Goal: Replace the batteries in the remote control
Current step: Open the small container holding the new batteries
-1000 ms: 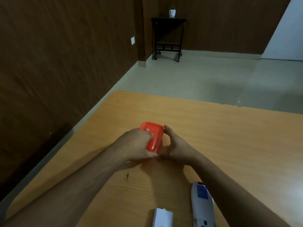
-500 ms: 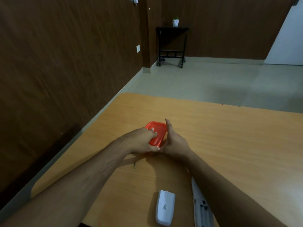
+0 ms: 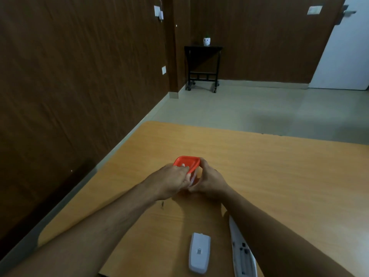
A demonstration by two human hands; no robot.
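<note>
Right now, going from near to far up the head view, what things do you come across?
White battery cover → orange-lidded container held between left hand and right hand → dark side table → small white pot.

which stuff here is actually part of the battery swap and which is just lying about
Part of the job:
remote control, back open
battery cover
red-lidded container, in the grip of the left hand and right hand

Just there:
side table
small plant pot

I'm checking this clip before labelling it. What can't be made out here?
- Container under the orange lid: head view, hidden by both hands.
- Remote: partly covered by the right forearm, cut off by the bottom edge.
- Battery cover label: too small to read.
- Batteries: none visible.
</note>
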